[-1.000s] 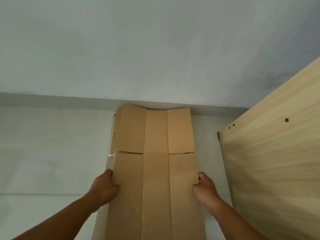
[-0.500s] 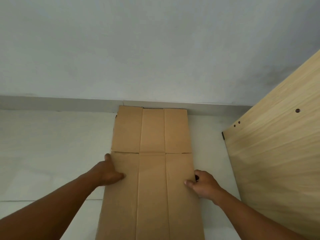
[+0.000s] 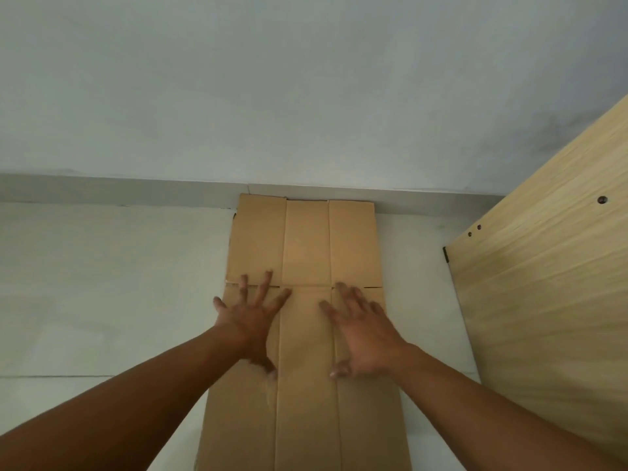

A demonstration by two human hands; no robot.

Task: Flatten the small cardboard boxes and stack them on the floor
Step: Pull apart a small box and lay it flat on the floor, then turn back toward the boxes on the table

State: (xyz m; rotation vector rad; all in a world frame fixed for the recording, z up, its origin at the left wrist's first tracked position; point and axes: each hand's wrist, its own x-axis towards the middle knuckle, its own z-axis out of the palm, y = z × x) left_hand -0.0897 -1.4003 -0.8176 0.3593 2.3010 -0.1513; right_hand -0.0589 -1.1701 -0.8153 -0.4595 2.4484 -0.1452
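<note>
Flattened cardboard box (image 3: 306, 246): plain brown, lying flat on the pale floor (image 3: 102, 287), far end against the baseboard. Two lengthwise creases give three strips; one cross line of slits sets off the far flaps.

Count: one box face visible, two hands. Left hand (image 3: 251, 321) and right hand (image 3: 363, 331) lie palm-down on it, fingers spread straight, gripping nothing.

One wooden panel (image 3: 543, 317) on the right, three dark holes.

The box's near end is cut off by the frame. Fingertips blurred. Any layers beneath cannot be made out.

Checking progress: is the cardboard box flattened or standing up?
Flattened. The cardboard box lies flat on the floor, flaps spread out; the left hand and right hand press on it with straight fingers.
</note>
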